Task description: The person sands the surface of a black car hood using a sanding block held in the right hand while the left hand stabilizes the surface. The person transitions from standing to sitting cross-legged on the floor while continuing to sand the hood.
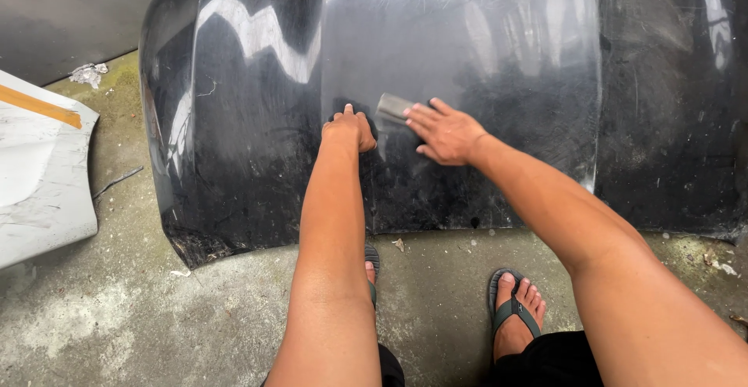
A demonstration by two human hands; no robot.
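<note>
A large glossy black car hood [257, 169] lies on the concrete ground in front of me. My right hand [444, 131] presses a small grey sanding block or pad [392, 108] flat against the hood's middle, fingers stretched over it. My left hand [351, 128] rests beside it on the hood, fingers curled under and knuckles on the panel, holding nothing that I can see. The two hands are a few centimetres apart. The hood's right part [670, 122] looks dull and scuffed, while the left part shines with reflections.
A white body panel [43, 177] with an orange stripe lies on the left. Crumpled paper [88, 73] sits at the back left. My feet in green flip-flops [514, 313] stand on the concrete near the hood's front edge. A grey wall is behind.
</note>
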